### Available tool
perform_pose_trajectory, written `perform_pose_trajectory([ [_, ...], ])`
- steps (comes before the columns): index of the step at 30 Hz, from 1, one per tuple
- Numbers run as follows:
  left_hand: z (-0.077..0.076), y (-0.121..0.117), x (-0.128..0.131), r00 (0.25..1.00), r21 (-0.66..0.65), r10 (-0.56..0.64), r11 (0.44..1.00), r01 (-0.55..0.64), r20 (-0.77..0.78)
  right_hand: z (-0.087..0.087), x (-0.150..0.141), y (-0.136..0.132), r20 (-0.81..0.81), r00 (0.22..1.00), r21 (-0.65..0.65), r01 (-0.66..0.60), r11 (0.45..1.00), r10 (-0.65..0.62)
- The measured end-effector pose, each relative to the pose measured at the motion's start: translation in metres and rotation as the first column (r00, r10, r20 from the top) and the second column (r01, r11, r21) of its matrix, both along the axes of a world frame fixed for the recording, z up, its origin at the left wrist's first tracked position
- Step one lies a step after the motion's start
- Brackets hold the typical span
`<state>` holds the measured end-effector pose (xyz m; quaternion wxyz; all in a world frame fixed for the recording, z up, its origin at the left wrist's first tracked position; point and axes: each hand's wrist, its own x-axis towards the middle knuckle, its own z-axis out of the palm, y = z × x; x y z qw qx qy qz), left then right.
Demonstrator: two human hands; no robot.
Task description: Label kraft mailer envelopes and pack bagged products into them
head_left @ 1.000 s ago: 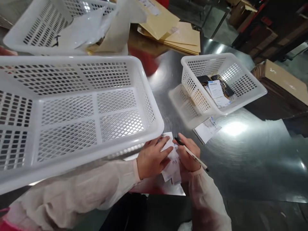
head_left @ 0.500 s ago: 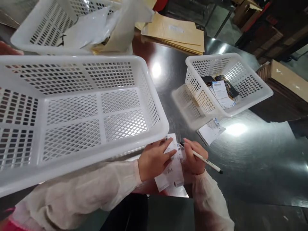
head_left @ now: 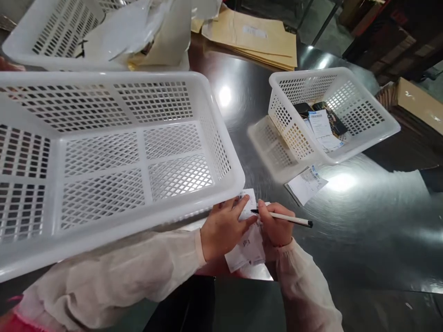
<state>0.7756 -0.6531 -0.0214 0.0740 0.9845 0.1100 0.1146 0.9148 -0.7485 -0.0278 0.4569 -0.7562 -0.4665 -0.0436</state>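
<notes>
My left hand lies with fingers spread over several printed paper slips at the metal table's near edge, pressing them down. In my right hand is a white pen with a black end, gripped between thumb and fingers. Its dark tip points left, at the top slip beside my left fingertips; whether it touches the paper I cannot tell. A large white plastic basket stands just beyond and left of my left hand, its floor bare. To the upper right of my right hand lies a small stack of labels.
A smaller white basket holds dark items and printed slips. Brown envelopes are piled at the back. Another white basket with plastic bags stands at far left, and cardboard is at right.
My right hand has shifted slightly left, and the pen has swung to a flatter angle, its tip now over the top slip. My left hand stays on the papers. The view has shifted a little.
</notes>
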Motion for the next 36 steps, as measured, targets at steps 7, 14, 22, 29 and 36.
perform_pose_trajectory([
  [7,-0.0011,-0.0007,-0.0007,0.999,-0.013,0.002,1.0,-0.002,0.043,-0.0013,-0.002,0.0002,-0.05,0.998,0.001,0.04,0.999,-0.039],
  [14,-0.0033,-0.0007,-0.0012,0.999,-0.031,-0.008,0.999,0.009,0.043,-0.0008,-0.0021,0.0001,-0.105,0.993,-0.021,0.044,0.999,-0.046],
  [22,-0.0013,-0.0011,0.0007,0.998,-0.022,0.012,1.0,-0.011,0.062,-0.0032,0.0029,-0.0008,0.065,0.998,-0.007,-0.009,1.0,0.01],
  [29,-0.0029,-0.001,-0.0006,0.998,-0.007,-0.014,1.0,0.015,0.064,-0.0022,0.0012,-0.0003,-0.002,1.0,-0.02,0.028,0.999,-0.028],
  [36,-0.004,-0.0006,-0.0004,0.998,-0.008,-0.004,1.0,0.005,0.062,-0.0018,0.0016,-0.0008,0.07,0.997,-0.034,0.042,0.999,-0.04],
])
